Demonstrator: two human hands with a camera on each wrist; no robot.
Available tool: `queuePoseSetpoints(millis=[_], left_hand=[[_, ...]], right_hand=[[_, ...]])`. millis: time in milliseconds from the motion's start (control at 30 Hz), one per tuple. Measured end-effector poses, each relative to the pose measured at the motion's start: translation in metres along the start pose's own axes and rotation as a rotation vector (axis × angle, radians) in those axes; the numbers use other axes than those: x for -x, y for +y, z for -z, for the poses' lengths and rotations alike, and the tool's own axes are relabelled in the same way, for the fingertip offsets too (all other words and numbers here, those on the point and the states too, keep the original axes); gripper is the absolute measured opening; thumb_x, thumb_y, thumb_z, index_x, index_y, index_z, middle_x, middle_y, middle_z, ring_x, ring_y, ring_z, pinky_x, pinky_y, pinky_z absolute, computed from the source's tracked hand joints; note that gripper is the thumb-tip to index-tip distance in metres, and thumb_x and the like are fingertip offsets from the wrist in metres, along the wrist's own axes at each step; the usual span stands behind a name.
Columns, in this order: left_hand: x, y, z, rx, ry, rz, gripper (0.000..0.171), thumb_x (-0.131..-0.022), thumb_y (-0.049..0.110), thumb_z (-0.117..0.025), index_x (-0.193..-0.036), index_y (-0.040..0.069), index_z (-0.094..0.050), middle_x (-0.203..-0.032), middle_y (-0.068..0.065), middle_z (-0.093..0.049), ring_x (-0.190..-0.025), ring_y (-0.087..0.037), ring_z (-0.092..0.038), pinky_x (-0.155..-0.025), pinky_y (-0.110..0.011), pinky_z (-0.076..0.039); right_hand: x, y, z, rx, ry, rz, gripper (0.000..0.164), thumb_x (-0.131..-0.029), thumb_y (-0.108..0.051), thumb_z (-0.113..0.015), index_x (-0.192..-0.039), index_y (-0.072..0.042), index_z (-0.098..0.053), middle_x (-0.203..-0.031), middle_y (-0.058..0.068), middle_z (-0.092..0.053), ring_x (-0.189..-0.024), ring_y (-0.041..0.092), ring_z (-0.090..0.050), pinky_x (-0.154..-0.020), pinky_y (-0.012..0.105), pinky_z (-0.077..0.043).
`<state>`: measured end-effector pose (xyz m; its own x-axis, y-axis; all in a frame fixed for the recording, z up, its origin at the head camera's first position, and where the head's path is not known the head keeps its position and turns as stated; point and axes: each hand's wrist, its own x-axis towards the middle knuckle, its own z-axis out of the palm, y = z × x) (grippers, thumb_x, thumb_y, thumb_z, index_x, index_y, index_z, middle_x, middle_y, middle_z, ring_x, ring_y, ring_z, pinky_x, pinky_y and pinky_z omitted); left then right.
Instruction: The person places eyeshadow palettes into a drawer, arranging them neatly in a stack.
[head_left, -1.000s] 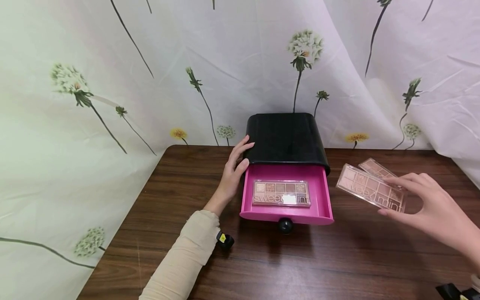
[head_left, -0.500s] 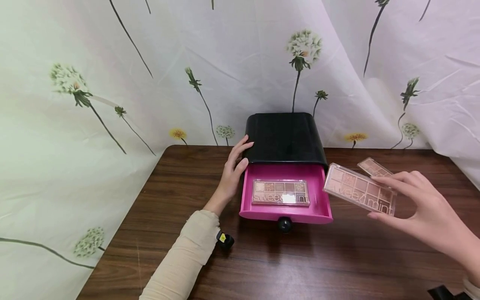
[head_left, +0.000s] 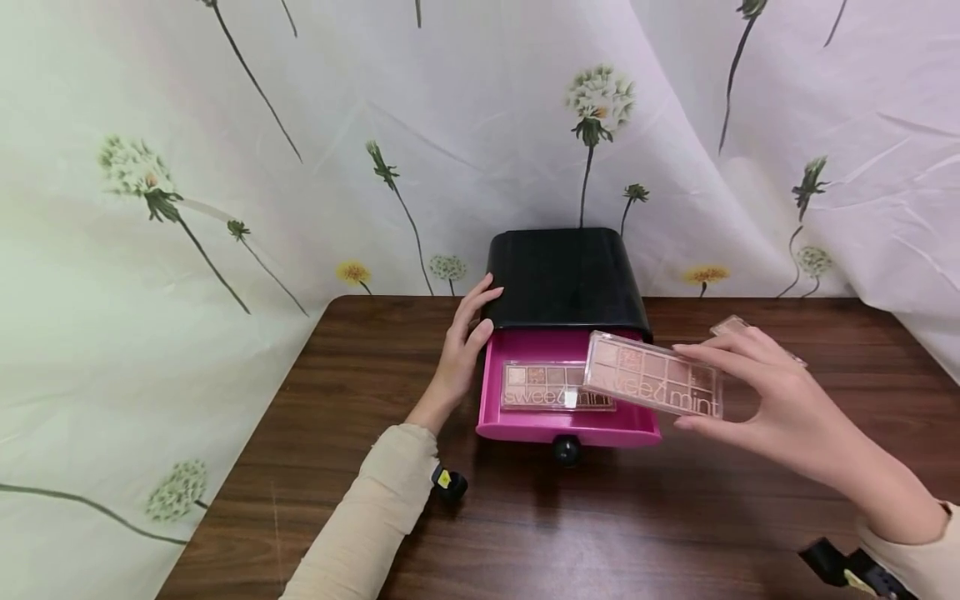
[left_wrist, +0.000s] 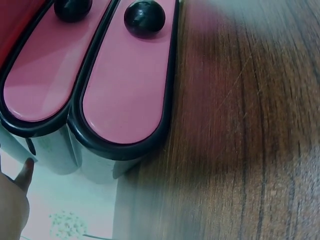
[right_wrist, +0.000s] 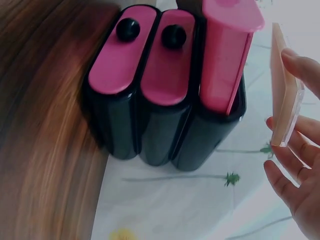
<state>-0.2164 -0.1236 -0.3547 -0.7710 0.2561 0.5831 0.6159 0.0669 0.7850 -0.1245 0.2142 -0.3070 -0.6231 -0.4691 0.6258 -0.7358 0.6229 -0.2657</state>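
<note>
A black drawer unit (head_left: 566, 275) stands at the table's back, its top pink drawer (head_left: 517, 432) pulled out. Inside that drawer lies an eyeshadow palette (head_left: 534, 387) with a clear lid. My left hand (head_left: 456, 354) rests along the unit's left side, fingers spread. Between thumb and fingers, my right hand (head_left: 780, 400) pinches a second eyeshadow palette (head_left: 651, 375), tilted above the drawer's right side and partly covering the one inside. In the right wrist view this held palette (right_wrist: 282, 95) appears edge-on. A third palette (head_left: 727, 323) lies behind my right hand, mostly hidden.
Beneath the open drawer, two closed pink drawers (right_wrist: 167, 65) with round black knobs show in the right wrist view. The brown wooden table (head_left: 360, 375) meets a dandelion-print cloth (head_left: 495, 125) behind the unit.
My right hand has carried its palette leftward, from right of the drawer to over its right part. My left hand stays against the unit. The head view has shifted slightly.
</note>
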Motion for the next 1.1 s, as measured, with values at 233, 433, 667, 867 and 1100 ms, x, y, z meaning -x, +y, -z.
queuePoseSetpoints(millis=[233, 433, 667, 867, 1100], left_hand=[[0.001, -0.001, 0.0, -0.007, 0.006, 0.003, 0.047, -0.091, 0.016, -0.038, -0.132, -0.004, -0.044, -0.149, -0.016, -0.025, -0.138, -0.022, -0.02, -0.108, -0.048, -0.019], [0.001, 0.0, 0.0, -0.016, 0.007, 0.01, 0.047, -0.09, 0.016, -0.037, -0.133, -0.002, -0.044, -0.149, -0.014, -0.026, -0.138, -0.021, -0.021, -0.106, -0.052, -0.02], [0.001, -0.001, 0.0, -0.019, 0.009, 0.004, 0.047, -0.09, 0.016, -0.037, -0.133, -0.002, -0.044, -0.149, -0.015, -0.026, -0.138, -0.022, -0.021, -0.106, -0.052, -0.02], [0.001, -0.001, 0.0, -0.02, 0.009, 0.005, 0.047, -0.09, 0.016, -0.037, -0.133, -0.001, -0.044, -0.149, -0.014, -0.026, -0.138, -0.021, -0.02, -0.106, -0.052, -0.02], [0.001, -0.002, 0.0, -0.017, 0.01, 0.008, 0.048, -0.09, 0.017, -0.037, -0.133, -0.002, -0.044, -0.149, -0.015, -0.026, -0.138, -0.022, -0.021, -0.105, -0.053, -0.021]], right_hand=[[-0.02, -0.008, -0.017, -0.021, -0.07, 0.041, 0.069, -0.058, -0.035, -0.085, -0.12, -0.016, -0.063, -0.107, -0.013, -0.057, -0.096, 0.003, -0.044, -0.081, 0.02, -0.032], [-0.033, -0.011, -0.031, -0.056, -0.125, 0.042, 0.063, -0.064, -0.038, -0.082, -0.12, -0.018, -0.063, -0.108, -0.015, -0.056, -0.095, 0.001, -0.041, -0.077, 0.019, -0.035], [-0.042, -0.013, -0.042, -0.064, -0.187, 0.031, 0.061, -0.067, -0.047, -0.078, -0.119, -0.018, -0.064, -0.111, -0.015, -0.055, -0.095, 0.0, -0.039, -0.072, 0.016, -0.036], [-0.047, -0.011, -0.05, -0.086, -0.214, 0.036, 0.057, -0.07, -0.044, -0.077, -0.117, -0.015, -0.065, -0.112, -0.012, -0.057, -0.096, 0.003, -0.042, -0.075, 0.021, -0.037], [-0.051, -0.008, -0.056, -0.077, -0.234, 0.031, 0.055, -0.07, -0.046, -0.076, -0.113, -0.014, -0.067, -0.111, -0.012, -0.059, -0.098, 0.005, -0.044, -0.079, 0.024, -0.041]])
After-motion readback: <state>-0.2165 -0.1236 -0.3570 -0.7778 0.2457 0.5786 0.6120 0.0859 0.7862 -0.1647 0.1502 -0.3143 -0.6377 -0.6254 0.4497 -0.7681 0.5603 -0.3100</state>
